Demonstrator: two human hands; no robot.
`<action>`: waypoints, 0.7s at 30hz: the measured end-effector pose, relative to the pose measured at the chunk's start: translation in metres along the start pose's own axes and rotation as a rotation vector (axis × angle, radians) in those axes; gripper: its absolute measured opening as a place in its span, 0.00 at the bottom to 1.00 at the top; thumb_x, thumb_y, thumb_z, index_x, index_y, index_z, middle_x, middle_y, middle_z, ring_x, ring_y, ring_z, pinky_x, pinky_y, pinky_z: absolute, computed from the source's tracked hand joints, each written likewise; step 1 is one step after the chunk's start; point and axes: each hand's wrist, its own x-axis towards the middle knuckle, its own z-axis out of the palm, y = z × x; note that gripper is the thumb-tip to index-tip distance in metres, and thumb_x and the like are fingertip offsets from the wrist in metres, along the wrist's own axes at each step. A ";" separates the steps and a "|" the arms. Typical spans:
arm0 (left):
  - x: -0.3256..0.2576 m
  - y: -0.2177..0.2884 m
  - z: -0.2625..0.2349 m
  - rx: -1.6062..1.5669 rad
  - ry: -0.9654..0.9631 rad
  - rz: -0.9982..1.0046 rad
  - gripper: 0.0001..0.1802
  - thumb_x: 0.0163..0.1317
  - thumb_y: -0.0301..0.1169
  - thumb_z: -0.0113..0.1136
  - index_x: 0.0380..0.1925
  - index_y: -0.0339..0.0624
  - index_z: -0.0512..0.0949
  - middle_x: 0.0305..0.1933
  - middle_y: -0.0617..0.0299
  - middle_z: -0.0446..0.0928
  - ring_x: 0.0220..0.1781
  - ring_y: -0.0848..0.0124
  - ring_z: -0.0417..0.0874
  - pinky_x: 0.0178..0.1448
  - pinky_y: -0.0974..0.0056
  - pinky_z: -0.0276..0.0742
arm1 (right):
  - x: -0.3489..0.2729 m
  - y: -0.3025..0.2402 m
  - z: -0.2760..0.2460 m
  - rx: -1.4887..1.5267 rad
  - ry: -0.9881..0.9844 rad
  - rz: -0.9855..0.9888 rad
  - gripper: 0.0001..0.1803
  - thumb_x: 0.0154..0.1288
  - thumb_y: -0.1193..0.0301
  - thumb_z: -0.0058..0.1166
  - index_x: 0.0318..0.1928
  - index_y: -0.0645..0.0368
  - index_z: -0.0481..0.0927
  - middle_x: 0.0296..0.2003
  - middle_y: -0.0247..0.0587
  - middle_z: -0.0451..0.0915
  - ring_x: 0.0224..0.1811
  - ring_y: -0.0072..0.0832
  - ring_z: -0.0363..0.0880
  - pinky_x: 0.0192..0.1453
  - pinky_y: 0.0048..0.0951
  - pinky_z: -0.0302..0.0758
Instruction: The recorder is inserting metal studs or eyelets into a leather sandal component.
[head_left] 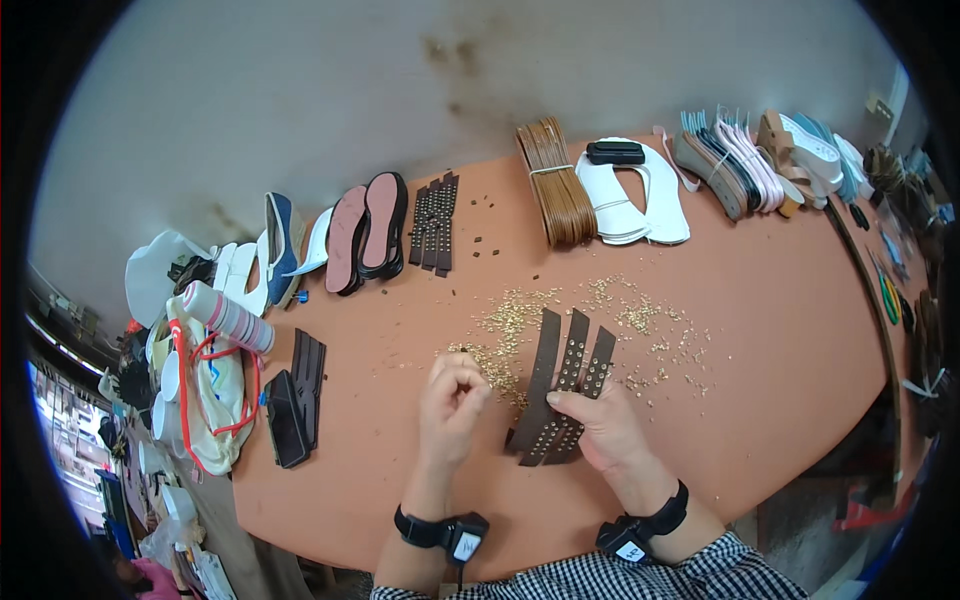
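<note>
White cloth bag [215,400] with red handles at the left worktop [780,330] edge, white tube [228,318] with striped pink and grey label lying on it, small white labels on the black wrist devices [465,540] at the near edge

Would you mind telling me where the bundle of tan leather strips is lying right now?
In the head view, the bundle of tan leather strips lies at the table's far edge, just right of centre, between the studded dark straps and the white cut pieces.
</note>
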 end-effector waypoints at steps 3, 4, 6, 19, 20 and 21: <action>-0.007 0.017 0.012 0.021 -0.044 0.188 0.05 0.51 0.24 0.59 0.25 0.38 0.72 0.43 0.56 0.65 0.38 0.70 0.68 0.44 0.67 0.66 | -0.002 0.004 0.001 -0.049 -0.011 -0.025 0.08 0.56 0.81 0.51 0.37 0.64 0.78 0.32 0.35 0.79 0.31 0.20 0.77 0.36 0.22 0.75; -0.008 0.018 0.015 0.079 -0.065 0.252 0.05 0.51 0.24 0.59 0.25 0.38 0.72 0.45 0.55 0.64 0.39 0.69 0.68 0.44 0.67 0.67 | -0.003 0.003 0.003 -0.060 -0.024 -0.028 0.08 0.56 0.81 0.51 0.37 0.64 0.78 0.32 0.35 0.79 0.31 0.19 0.77 0.36 0.22 0.75; -0.011 0.018 0.022 0.114 -0.065 0.253 0.06 0.52 0.26 0.60 0.26 0.40 0.72 0.45 0.56 0.64 0.40 0.69 0.66 0.47 0.67 0.64 | -0.006 0.002 0.005 -0.078 -0.054 -0.035 0.08 0.56 0.81 0.51 0.38 0.64 0.78 0.32 0.34 0.79 0.31 0.19 0.77 0.35 0.21 0.75; -0.010 0.023 0.026 0.290 -0.051 0.305 0.07 0.52 0.26 0.60 0.26 0.39 0.71 0.46 0.53 0.65 0.41 0.68 0.69 0.46 0.66 0.67 | -0.010 0.008 0.005 -0.085 -0.097 -0.042 0.07 0.57 0.80 0.51 0.37 0.62 0.77 0.32 0.30 0.77 0.33 0.15 0.74 0.39 0.19 0.72; -0.010 0.024 0.026 0.279 -0.055 0.288 0.07 0.52 0.27 0.60 0.26 0.39 0.71 0.45 0.53 0.65 0.41 0.68 0.69 0.47 0.65 0.68 | -0.009 0.008 0.004 -0.092 -0.100 -0.033 0.07 0.56 0.81 0.51 0.37 0.62 0.77 0.33 0.30 0.77 0.34 0.16 0.74 0.41 0.20 0.71; -0.010 0.025 0.026 0.269 -0.058 0.273 0.07 0.52 0.27 0.60 0.26 0.38 0.71 0.45 0.53 0.66 0.42 0.67 0.69 0.47 0.65 0.68 | -0.009 0.007 0.004 -0.101 -0.105 -0.024 0.08 0.55 0.81 0.51 0.37 0.62 0.77 0.34 0.31 0.77 0.35 0.17 0.74 0.43 0.21 0.71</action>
